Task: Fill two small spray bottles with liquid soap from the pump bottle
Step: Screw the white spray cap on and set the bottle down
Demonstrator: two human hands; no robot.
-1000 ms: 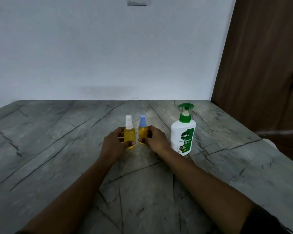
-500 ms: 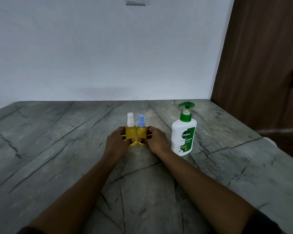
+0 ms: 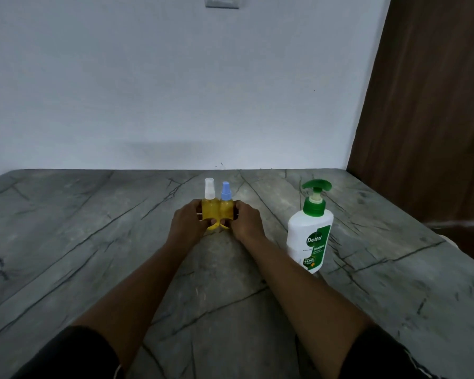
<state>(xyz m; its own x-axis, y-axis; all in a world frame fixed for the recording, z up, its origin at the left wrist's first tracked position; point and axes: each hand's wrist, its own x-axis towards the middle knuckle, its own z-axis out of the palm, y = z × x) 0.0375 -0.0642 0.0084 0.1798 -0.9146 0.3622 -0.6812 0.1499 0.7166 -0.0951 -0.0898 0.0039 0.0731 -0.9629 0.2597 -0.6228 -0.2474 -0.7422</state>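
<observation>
Two small spray bottles full of yellow liquid stand side by side, touching, on the grey stone table (image 3: 93, 242). The white-capped spray bottle (image 3: 210, 207) is on the left, and my left hand (image 3: 188, 224) grips it from the left side. The blue-capped spray bottle (image 3: 226, 207) is on the right, held by my right hand (image 3: 246, 222). Both caps are on. A white pump bottle (image 3: 309, 236) with a green pump and a Dettol label stands upright to the right of my right forearm.
A white wall runs along the table's far edge, with a switch plate (image 3: 221, 1) high up. A brown wooden door (image 3: 427, 105) closes the right side, past the table's right edge.
My hands have pushed the two spray bottles together until they touch, slightly farther from me. The pump bottle has not moved.
</observation>
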